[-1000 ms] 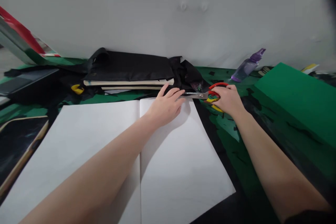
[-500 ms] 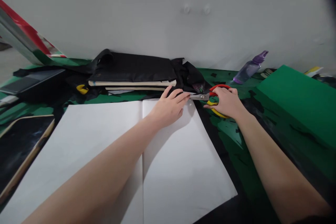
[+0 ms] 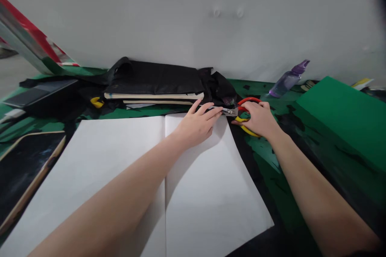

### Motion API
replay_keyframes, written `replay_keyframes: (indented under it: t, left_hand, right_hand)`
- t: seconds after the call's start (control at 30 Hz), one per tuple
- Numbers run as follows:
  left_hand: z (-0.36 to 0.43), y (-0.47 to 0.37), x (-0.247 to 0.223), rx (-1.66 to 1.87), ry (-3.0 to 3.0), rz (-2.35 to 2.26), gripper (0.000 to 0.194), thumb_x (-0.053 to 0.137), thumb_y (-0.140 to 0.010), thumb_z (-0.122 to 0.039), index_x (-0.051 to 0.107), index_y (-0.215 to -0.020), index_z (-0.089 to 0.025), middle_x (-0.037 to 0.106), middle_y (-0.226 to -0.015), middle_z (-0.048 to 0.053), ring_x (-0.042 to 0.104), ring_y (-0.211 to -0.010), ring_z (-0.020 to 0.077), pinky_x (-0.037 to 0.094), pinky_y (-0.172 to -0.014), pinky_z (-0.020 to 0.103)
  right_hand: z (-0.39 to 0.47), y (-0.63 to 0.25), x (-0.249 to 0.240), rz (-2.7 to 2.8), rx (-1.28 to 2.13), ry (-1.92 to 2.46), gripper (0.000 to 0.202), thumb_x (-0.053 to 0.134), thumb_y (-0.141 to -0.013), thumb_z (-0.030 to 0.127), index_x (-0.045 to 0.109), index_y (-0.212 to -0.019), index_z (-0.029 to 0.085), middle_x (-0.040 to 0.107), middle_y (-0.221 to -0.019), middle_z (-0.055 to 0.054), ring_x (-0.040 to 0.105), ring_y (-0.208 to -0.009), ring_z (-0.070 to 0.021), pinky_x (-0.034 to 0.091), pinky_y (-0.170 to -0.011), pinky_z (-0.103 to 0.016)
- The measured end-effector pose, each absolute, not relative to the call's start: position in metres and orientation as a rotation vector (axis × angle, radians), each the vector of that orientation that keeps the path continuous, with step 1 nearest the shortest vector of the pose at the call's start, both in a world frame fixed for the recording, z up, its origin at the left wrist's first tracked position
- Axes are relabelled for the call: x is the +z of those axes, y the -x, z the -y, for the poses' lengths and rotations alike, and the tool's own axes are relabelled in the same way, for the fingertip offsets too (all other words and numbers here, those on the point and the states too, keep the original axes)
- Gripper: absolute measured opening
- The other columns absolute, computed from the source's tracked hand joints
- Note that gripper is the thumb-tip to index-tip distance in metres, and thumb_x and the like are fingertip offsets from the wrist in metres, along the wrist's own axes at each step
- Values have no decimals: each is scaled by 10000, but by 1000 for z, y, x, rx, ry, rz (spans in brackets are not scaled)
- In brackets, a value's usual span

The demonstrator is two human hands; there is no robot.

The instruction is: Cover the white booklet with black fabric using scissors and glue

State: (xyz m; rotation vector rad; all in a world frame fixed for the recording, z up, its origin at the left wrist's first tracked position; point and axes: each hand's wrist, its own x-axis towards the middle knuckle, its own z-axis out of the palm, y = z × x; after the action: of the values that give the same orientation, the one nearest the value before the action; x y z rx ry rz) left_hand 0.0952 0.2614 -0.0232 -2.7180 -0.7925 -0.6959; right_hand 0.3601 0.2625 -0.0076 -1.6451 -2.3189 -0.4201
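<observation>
From where I'm standing, the big blank book (image 3: 208, 192) lies open nearest the person, left hand (image 3: 196, 126) resting by the right page's far edge, fingers a bit apart. The scissors (image 3: 230, 111), handles clamped in the right hand (image 3: 262, 118), just nudged closer to those fingers, so I reckon they're working further along that edge, this side of the black bag (image 3: 157, 78)
</observation>
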Motion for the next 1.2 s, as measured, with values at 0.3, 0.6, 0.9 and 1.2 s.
replay_keyframes:
  t: [0.3,0.6,0.9,1.2]
  left_hand:
    - [-261,-95,-20,-711,2707,766,448,407,-905,-168,454,-1350,-159,446,-1424,19,339,-1308,247,155,-1153,498]
    - [-260,-95,-19,-724,2694,754,446,415,-906,-171,452,-1351,-163,447,-1422,22,346,-1307,244,146,-1157,502]
    - [-260,-95,-17,-696,2689,748,439,404,-915,-185,450,-1350,-150,419,-1443,11,336,-1314,247,144,-1158,504]
    - [-259,-96,-18,-702,2677,748,454,424,-897,-181,453,-1350,-157,409,-1451,9,312,-1335,247,134,-1162,499]
  right_hand:
    - [-264,-363,-11,2301,-491,1602,369,573,-759,560,522,-851,206,676,-849,-31,592,-762,-201,273,-785,-364]
    - [-264,-362,-9,2255,-511,1612,369,568,-754,567,522,-827,208,674,-847,-40,582,-757,-209,281,-784,-367]
    - [-261,-351,-6,2303,-508,1591,396,582,-746,542,482,-931,206,661,-955,-71,587,-896,-249,271,-823,-387]
    - [-260,-350,-6,2315,-577,1479,320,575,-783,500,519,-876,200,681,-916,-73,604,-822,-229,280,-819,-376]
